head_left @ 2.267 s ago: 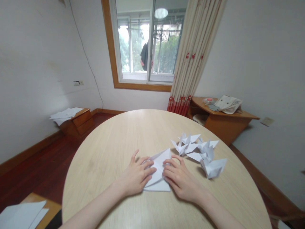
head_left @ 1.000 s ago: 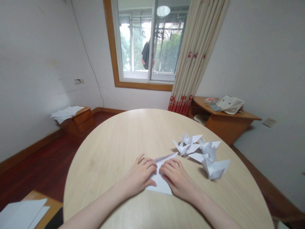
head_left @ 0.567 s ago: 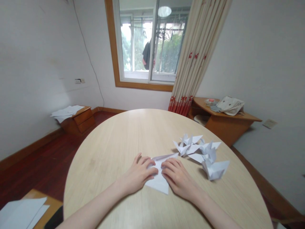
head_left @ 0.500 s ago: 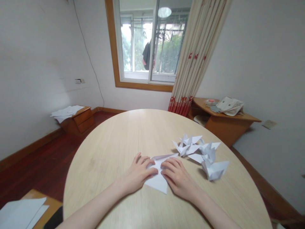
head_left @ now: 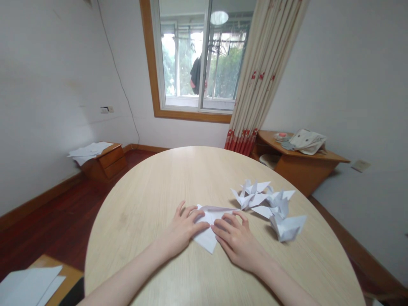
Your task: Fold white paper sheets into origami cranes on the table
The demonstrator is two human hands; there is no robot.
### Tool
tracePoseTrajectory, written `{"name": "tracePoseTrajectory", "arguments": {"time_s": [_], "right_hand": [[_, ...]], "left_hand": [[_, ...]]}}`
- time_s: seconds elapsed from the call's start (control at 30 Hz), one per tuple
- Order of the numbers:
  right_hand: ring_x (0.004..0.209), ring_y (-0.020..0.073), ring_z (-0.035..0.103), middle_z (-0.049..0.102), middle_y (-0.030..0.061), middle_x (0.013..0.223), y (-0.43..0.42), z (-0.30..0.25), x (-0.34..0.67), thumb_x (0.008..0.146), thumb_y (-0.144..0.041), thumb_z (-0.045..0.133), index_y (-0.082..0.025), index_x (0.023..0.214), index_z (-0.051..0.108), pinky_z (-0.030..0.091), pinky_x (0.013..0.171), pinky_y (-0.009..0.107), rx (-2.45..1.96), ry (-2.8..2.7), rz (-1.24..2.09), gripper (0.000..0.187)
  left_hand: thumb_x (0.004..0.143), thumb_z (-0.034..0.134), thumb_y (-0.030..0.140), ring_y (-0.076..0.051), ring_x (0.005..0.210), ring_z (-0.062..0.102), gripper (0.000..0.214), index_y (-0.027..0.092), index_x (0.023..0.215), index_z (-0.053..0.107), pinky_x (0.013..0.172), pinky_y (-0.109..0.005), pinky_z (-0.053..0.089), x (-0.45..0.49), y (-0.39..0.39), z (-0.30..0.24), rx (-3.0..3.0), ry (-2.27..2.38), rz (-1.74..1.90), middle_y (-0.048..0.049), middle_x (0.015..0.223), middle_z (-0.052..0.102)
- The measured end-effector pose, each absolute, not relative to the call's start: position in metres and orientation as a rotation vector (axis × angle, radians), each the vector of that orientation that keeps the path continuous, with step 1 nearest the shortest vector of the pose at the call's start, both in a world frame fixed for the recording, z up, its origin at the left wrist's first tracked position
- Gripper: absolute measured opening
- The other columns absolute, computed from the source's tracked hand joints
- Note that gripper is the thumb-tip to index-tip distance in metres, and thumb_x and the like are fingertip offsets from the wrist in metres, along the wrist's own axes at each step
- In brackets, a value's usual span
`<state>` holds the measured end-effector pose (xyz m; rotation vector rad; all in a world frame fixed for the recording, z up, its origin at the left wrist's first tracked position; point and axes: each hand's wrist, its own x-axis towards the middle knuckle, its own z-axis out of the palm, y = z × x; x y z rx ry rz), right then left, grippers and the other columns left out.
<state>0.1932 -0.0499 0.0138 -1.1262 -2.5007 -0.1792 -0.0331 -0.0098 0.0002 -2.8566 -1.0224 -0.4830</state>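
Note:
A folded piece of white paper [head_left: 206, 243] lies on the round wooden table in front of me, with a corner pointing towards me and a raised flap along its far edge. My left hand [head_left: 183, 229] grips its left side, thumb and fingertips on the paper. My right hand [head_left: 236, 239] grips the right side, its thumb and index finger close to the left thumb near the paper's middle. Both hands cover parts of the sheet. Beyond my right hand, several folded white paper cranes [head_left: 280, 206] sit in a cluster.
The round table [head_left: 153, 182] has a curved edge on all visible sides. Loose white sheets [head_left: 28, 282] lie on a low wooden surface at the lower left. More papers rest on a small cabinet [head_left: 110, 159]. A corner desk [head_left: 306, 170] with a cloth bag stands at the right.
The paper has turned slightly, its near corner shifting left and away from me. My right fingers have moved a little left, and their tips are spread more. The paper cranes have stayed put.

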Motion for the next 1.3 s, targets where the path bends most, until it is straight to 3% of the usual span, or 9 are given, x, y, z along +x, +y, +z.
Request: {"name": "tracePoseTrajectory", "arguments": {"time_s": [0.2, 0.43, 0.67, 0.83, 0.97, 1.1, 1.3], "right_hand": [[0.112, 0.0258, 0.054, 0.066, 0.0082, 0.121, -0.049, 0.009, 0.191, 0.091, -0.011, 0.048, -0.020, 0.122, 0.058, 0.031, 0.102, 0.051, -1.063, -2.571, -0.200, 0.033], [0.110, 0.0270, 0.060, 0.066, 0.0120, 0.123, -0.048, 0.007, 0.191, 0.090, -0.009, 0.045, -0.016, 0.126, 0.058, 0.048, 0.095, 0.049, -1.049, -2.596, -0.144, 0.039], [0.121, 0.0263, 0.056, 0.059, 0.0120, 0.132, -0.050, 0.002, 0.191, 0.092, -0.009, 0.041, -0.016, 0.132, 0.055, 0.048, 0.100, 0.047, -1.126, -2.619, -0.090, 0.043], [0.127, 0.0262, 0.050, 0.055, 0.0094, 0.137, -0.053, 0.004, 0.191, 0.094, -0.012, 0.041, -0.021, 0.136, 0.051, 0.042, 0.105, 0.052, -1.196, -2.606, 0.077, 0.044], [0.129, 0.0270, 0.048, 0.055, 0.0104, 0.138, -0.054, 0.009, 0.190, 0.094, -0.014, 0.041, -0.017, 0.135, 0.052, 0.040, 0.106, 0.053, -1.231, -2.595, 0.162, 0.043], [0.126, 0.0267, 0.051, 0.057, 0.0107, 0.135, -0.053, 0.011, 0.192, 0.094, -0.017, 0.042, -0.018, 0.133, 0.055, 0.043, 0.103, 0.050, -1.197, -2.579, 0.160, 0.040], [0.115, 0.0270, 0.059, 0.066, 0.0086, 0.124, -0.054, 0.011, 0.194, 0.094, -0.019, 0.045, -0.020, 0.122, 0.064, 0.048, 0.095, 0.045, -1.162, -2.561, 0.109, 0.034]], "left_hand": [[0.096, 0.049, 0.019, -0.025, 0.125, 0.042, 0.021, 0.030, 0.110, 0.060, 0.109, -0.058, 0.015, -0.035, -0.007, -0.002, -2.723, -1.023, -0.526, -0.0027, 0.127, 0.056], [0.095, 0.053, 0.017, -0.023, 0.102, 0.054, 0.014, 0.022, 0.106, 0.059, 0.089, -0.040, 0.038, -0.025, -0.016, 0.005, -2.676, -1.005, -0.334, -0.0048, 0.110, 0.063], [0.092, 0.051, 0.010, -0.023, 0.091, 0.058, 0.017, 0.014, 0.108, 0.058, 0.076, -0.033, 0.047, -0.016, -0.027, 0.009, -2.798, -0.988, -0.235, -0.0078, 0.099, 0.064], [0.090, 0.050, 0.008, -0.024, 0.094, 0.062, 0.018, 0.015, 0.104, 0.059, 0.074, -0.033, 0.052, -0.013, -0.035, 0.011, -2.858, -1.119, -0.205, -0.0086, 0.103, 0.067], [0.086, 0.050, 0.007, -0.027, 0.099, 0.062, 0.023, 0.015, 0.106, 0.058, 0.076, -0.036, 0.054, -0.009, -0.044, 0.017, -2.858, -1.247, -0.144, -0.0116, 0.110, 0.066], [0.085, 0.048, 0.007, -0.028, 0.102, 0.061, 0.023, 0.014, 0.105, 0.059, 0.078, -0.037, 0.054, -0.006, -0.046, 0.020, -2.864, -1.335, -0.139, -0.0123, 0.111, 0.065], [0.090, 0.047, 0.007, -0.024, 0.096, 0.064, 0.019, 0.016, 0.097, 0.062, 0.070, -0.031, 0.052, -0.009, -0.041, 0.019, -2.844, -1.355, -0.120, -0.0081, 0.102, 0.069]]}}
